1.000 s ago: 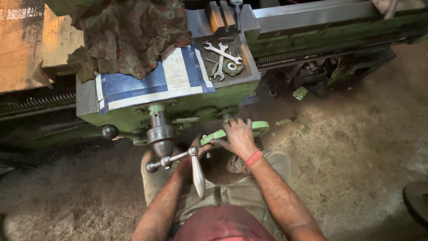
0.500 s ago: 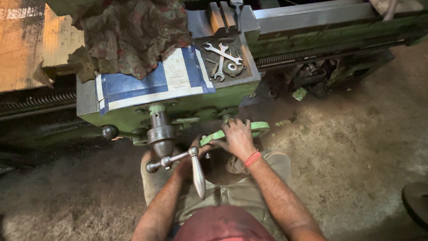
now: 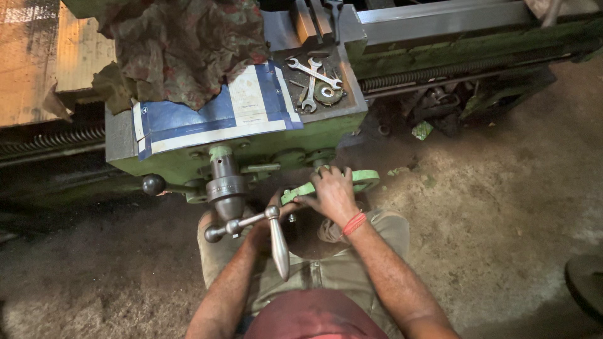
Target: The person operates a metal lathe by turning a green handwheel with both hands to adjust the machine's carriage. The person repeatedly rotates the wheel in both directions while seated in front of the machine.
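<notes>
Gripping the green handwheel (image 3: 339,182) low on the lathe carriage (image 3: 188,160) with right hand (image 3: 333,194) fingers curled over its rim for turning leverage, left hand (image 3: 276,216) steadying beneath, grip hidden.

On my green lathe carriage (image 3: 188,164) lie spanners (image 3: 312,78) at the far right, a blue-and-white sheet (image 3: 213,116) in the middle, a rag (image 3: 182,50) far left.

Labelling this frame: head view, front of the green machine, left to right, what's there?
Black ball knob → steel crank handle → right hand on the green part → green scrap on the floor.
</notes>
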